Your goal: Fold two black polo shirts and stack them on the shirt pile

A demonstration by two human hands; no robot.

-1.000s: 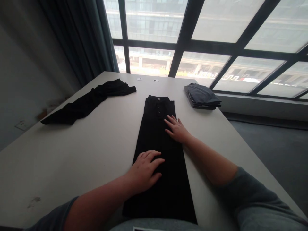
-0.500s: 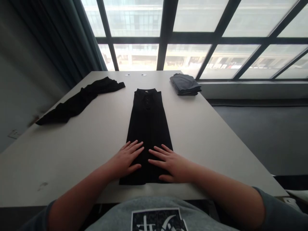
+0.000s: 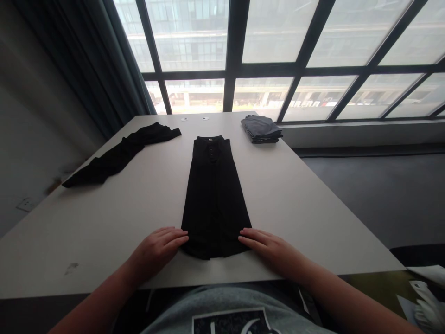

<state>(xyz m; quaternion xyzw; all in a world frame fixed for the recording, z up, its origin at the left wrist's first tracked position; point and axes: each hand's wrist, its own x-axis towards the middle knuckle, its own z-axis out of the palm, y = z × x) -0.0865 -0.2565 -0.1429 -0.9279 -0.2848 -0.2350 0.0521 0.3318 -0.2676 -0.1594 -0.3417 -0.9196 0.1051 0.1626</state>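
A black collared shirt (image 3: 216, 195) with a buttoned placket lies folded into a long narrow strip, its collar toward the window. My left hand (image 3: 158, 248) pinches its near left corner, fingers together on top and the thumb hidden. At the near right corner, my right hand (image 3: 266, 246) holds the edge in the same way. Between the hands the near hem looks slightly curved, with the corners drawn up a little.
A crumpled black garment (image 3: 120, 157) lies along the table's left side. Folded grey and dark clothes (image 3: 261, 129) are stacked at the far right of the white table (image 3: 295, 208). Beyond are a large window and a dark curtain (image 3: 76, 60).
Both hands have gone from lying spread flat on the shirt to gripping its near left and right corners. They have moved apart and toward me. The camera view has tilted up slightly.
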